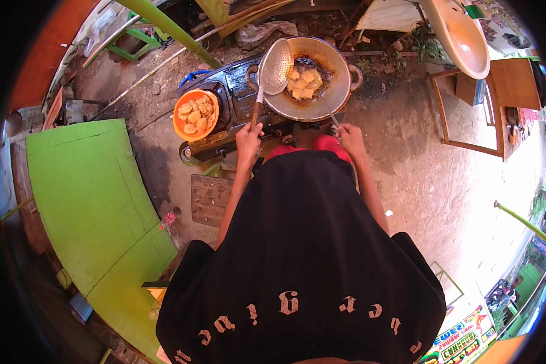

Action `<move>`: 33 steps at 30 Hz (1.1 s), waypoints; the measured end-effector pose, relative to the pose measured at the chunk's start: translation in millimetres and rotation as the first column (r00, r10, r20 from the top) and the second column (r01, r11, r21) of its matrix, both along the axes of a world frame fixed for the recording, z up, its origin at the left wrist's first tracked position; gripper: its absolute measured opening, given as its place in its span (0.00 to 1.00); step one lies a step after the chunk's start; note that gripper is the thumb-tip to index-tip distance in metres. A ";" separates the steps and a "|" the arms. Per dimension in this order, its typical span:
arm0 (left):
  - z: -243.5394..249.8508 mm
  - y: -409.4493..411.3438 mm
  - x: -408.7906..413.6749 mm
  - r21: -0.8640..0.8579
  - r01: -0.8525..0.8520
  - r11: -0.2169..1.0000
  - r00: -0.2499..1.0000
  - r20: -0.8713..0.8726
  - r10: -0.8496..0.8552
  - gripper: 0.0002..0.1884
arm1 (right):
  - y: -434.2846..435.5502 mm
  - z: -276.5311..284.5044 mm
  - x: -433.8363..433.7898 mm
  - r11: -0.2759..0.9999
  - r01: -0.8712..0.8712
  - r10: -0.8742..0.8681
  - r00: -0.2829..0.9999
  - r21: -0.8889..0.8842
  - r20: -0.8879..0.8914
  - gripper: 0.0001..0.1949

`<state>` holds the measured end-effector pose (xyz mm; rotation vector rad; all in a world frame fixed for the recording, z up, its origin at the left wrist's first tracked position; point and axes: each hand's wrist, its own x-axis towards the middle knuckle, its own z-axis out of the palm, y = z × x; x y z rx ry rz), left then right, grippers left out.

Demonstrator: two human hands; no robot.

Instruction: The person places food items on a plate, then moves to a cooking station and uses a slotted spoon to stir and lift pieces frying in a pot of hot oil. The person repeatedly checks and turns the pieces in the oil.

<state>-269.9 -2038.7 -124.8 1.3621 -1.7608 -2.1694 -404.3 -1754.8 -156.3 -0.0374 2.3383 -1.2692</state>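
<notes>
My left hand (249, 140) grips the wooden handle of a perforated metal skimmer (276, 66), whose round head rests over the left rim of a large metal wok (340, 101). My right hand (349, 138) holds a thin metal utensil (328, 110) that slants into the wok, its far end among the food. Golden fried pieces (304, 83) lie clustered in dark oil (305, 62) at the wok's middle. Left of the wok, an orange bowl (176, 122) holds several more fried pieces (195, 114).
The wok sits on a gas stove (243, 77). A green table (91, 195) stands to my left, near a small wooden bench (210, 199). At the right are a wooden frame stand (472, 148) and a pale basin (464, 41). A green pole (175, 29) rises behind the stove.
</notes>
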 end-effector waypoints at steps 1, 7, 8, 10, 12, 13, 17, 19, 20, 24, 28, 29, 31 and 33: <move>1.5 0.9 0.0 0.030 -0.005 1.000 1.000 -0.003 0.006 0.09 | -1.2 3.1 1.0 1.000 -0.012 0.012 0.999 -0.006 0.033 0.11; 4.7 3.5 1.2 -0.007 -0.026 1.000 0.999 -0.027 0.025 0.09 | -2.2 2.0 4.4 0.989 0.059 -0.071 0.994 -0.137 -0.087 0.12; 6.0 3.4 0.6 -0.025 -0.030 0.999 0.999 -0.027 0.030 0.10 | -1.9 0.4 3.5 0.982 0.094 -0.115 0.986 -0.166 -0.122 0.12; 7.6 4.0 1.2 -0.061 -0.039 0.997 0.999 -0.025 0.038 0.10 | -0.9 6.0 -2.9 0.989 0.088 -0.111 0.974 -0.119 -0.200 0.12; 4.2 1.5 2.0 -0.104 -0.043 0.994 0.999 -0.024 0.040 0.10 | -1.8 16.4 -6.5 0.994 0.100 -0.110 0.962 -0.053 -0.250 0.12; 1.7 0.7 2.3 -0.125 -0.045 0.991 0.999 -0.024 0.042 0.10 | -4.7 25.8 -7.1 0.993 0.114 -0.113 0.958 -0.011 -0.262 0.12; -5.9 0.4 2.6 -0.148 -0.057 0.987 0.997 -0.055 0.050 0.09 | -3.5 25.3 -5.4 0.985 0.118 -0.071 0.945 0.127 -0.320 0.12; -5.6 0.7 1.9 -0.149 -0.052 0.987 0.998 -0.045 0.045 0.09 | -3.6 19.8 0.0 0.987 0.111 -0.078 0.961 0.113 -0.265 0.12; -4.8 0.6 2.0 -0.141 -0.038 0.989 0.999 -0.023 0.035 0.10 | -3.5 17.1 2.4 0.988 0.108 -0.081 0.968 0.106 -0.237 0.12; -2.2 1.3 4.4 -0.095 -0.004 0.995 1.000 0.012 0.005 0.12 | -8.5 17.9 7.5 0.996 0.086 -0.083 0.992 0.030 -0.098 0.12; -2.3 2.3 4.0 -0.054 -0.002 0.999 1.000 -0.011 0.001 0.11 | -6.7 12.9 5.2 0.996 0.055 -0.063 0.990 -0.069 -0.123 0.12; -1.7 2.3 3.7 -0.080 0.002 0.997 1.000 -0.012 -0.003 0.11 | -6.7 14.5 3.7 0.993 0.047 -0.061 0.989 -0.107 -0.131 0.12; -0.5 2.0 3.3 -0.132 0.010 0.991 1.000 -0.014 -0.012 0.11 | -8.0 23.0 -0.1 0.995 0.057 -0.071 0.980 -0.082 -0.185 0.12; -5.5 1.1 2.8 -0.169 -0.005 0.986 0.999 -0.042 -0.003 0.10 | -8.3 24.6 -3.6 0.996 0.078 -0.085 0.970 -0.039 -0.229 0.12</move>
